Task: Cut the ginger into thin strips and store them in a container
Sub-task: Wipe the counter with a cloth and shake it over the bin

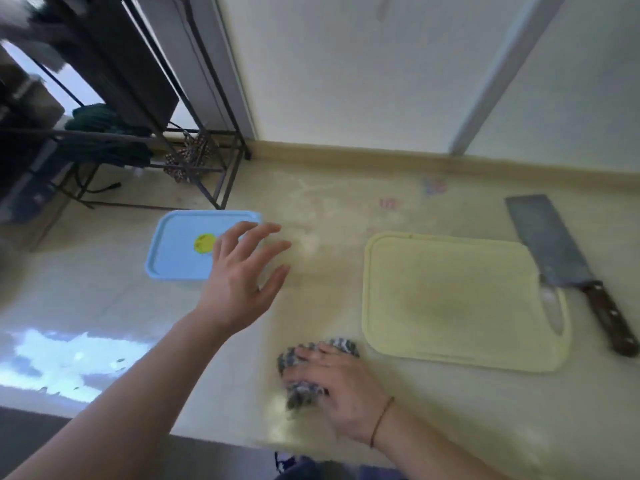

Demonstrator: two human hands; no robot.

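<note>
Step in hand looks like cleanup: the container [180,251] sits lidded, blue lid with a yellow sticker, at the left of the counter [329,216]. No ginger in sight; whether the strips are inside can't be told, the lid hides it.

Hands:
- Left hand [242,271]: fingers spread and relaxed, holding nothing, hovering over the counter just right of the container, overlapping its right edge in view. Touching the lid or not: can't tell.
- Right hand [336,386]: palm down on a checked cloth [304,389], fingers lying over it, pressing it to the counter near the front edge, just left of the board [460,303]. Blur here suggests a wiping stroke.

Board looks bare, with a darker stain near its middle. Cleaver [554,251] lies at the board's right side, blade overlapping the corner, handle pointing toward the person.

How to do it well, as judgement:
- Keep the cloth flat under the palm, not bunched; more contact, fewer passes.
- Wipe in overlapping strokes toward the front edge so scraps collect in one place.
- Left hand is well placed to steady or slide the container aside; wipe under its spot, then set it back.
- Stay clear of the cleaver. Don't sweep the cloth across the board toward the blade; lift the cleaver off by the handle first.
- Counter sheen at left could be wet or just light; if wet, give it a dry pass last.
</note>
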